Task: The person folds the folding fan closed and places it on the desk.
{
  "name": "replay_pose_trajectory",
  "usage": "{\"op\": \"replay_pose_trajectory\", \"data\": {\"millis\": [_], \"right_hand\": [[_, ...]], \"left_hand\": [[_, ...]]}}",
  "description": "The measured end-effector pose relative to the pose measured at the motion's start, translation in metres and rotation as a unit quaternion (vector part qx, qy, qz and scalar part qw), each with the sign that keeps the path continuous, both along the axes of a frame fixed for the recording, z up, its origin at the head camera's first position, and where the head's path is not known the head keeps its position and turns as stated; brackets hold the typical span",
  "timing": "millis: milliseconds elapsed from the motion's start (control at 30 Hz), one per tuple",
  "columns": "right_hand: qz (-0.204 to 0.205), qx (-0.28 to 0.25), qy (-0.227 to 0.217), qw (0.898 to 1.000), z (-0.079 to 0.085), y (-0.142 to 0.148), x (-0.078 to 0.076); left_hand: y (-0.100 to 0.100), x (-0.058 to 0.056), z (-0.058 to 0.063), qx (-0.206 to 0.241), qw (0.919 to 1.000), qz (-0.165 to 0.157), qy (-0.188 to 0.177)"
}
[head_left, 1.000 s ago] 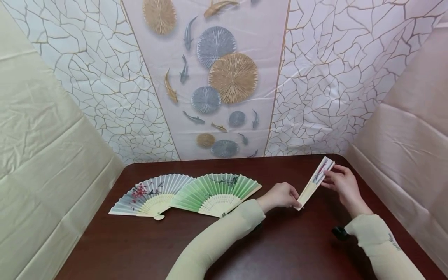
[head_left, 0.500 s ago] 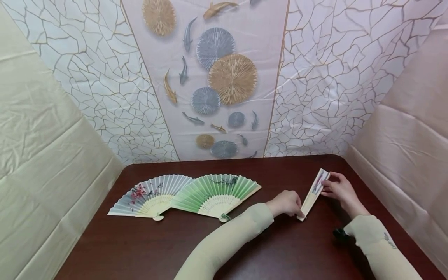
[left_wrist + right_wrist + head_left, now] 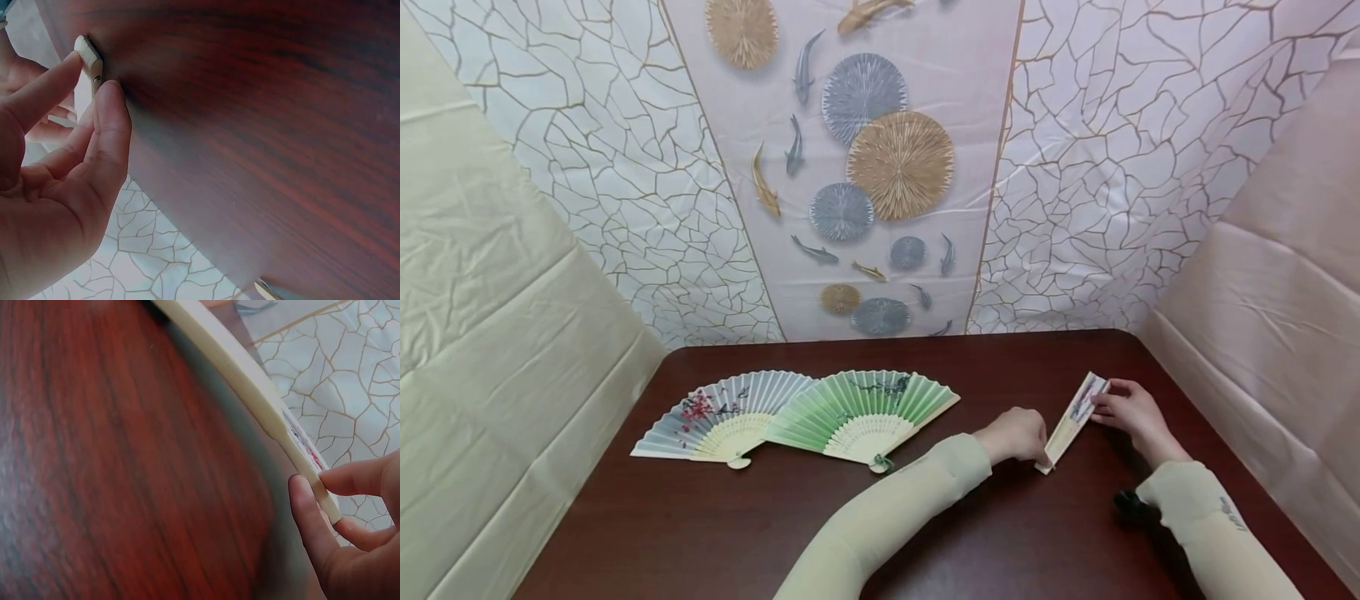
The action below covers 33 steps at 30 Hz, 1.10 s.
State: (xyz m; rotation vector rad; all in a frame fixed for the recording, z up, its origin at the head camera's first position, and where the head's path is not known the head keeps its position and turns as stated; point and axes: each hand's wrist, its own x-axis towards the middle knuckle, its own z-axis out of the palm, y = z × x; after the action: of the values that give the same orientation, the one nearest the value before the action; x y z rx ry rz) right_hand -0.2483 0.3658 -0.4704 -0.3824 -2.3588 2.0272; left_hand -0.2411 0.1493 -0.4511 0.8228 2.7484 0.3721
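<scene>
A folded hand fan point(image 3: 1070, 422) with pale ribs and a printed white leaf slants across the table's right side. At its near, pivot end, my left hand point(image 3: 1015, 433) pinches it between thumb and fingers; the left wrist view shows the thumb and fingertips on the fan's end point(image 3: 89, 59). My right hand point(image 3: 1138, 414) pinches the far, leaf end. In the right wrist view, the right thumb and fingers point(image 3: 356, 478) grip the outer edge of the closed ribs point(image 3: 231, 369). Whether the fan touches the table I cannot tell.
A spread green fan point(image 3: 865, 417) with a green tassel lies left of my left forearm, overlapping a spread grey-blue fan point(image 3: 722, 421) with red blossoms. The dark wooden table point(image 3: 700, 533) ends at a patterned cloth backdrop point(image 3: 1075, 208). Beige cloth hangs on both sides.
Both hands have lowered the folded fan nearer to the table's front, mostly in the first half second. The left forearm shifted right, uncovering the green fan's tassel.
</scene>
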Motion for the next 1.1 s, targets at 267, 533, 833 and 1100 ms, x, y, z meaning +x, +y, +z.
{"op": "replay_pose_trajectory", "data": {"millis": [267, 533, 833, 1100], "right_hand": [[0.014, 0.025, -0.007, 1.000, -0.004, 0.003, -0.001], [-0.001, 0.069, -0.035, 0.997, 0.000, 0.004, -0.006], [-0.069, 0.175, 0.002, 0.982, 0.009, -0.006, -0.012], [-0.054, 0.187, 0.039, 0.980, 0.024, -0.042, -0.030]], "left_hand": [[-0.002, 0.002, 0.002, 0.004, 1.0000, 0.001, -0.002], [-0.004, 0.001, 0.000, 0.018, 0.9998, -0.007, -0.002], [-0.035, -0.024, 0.014, 0.059, 0.9982, 0.005, 0.009], [-0.103, -0.061, 0.023, 0.111, 0.9924, 0.051, 0.009]]}}
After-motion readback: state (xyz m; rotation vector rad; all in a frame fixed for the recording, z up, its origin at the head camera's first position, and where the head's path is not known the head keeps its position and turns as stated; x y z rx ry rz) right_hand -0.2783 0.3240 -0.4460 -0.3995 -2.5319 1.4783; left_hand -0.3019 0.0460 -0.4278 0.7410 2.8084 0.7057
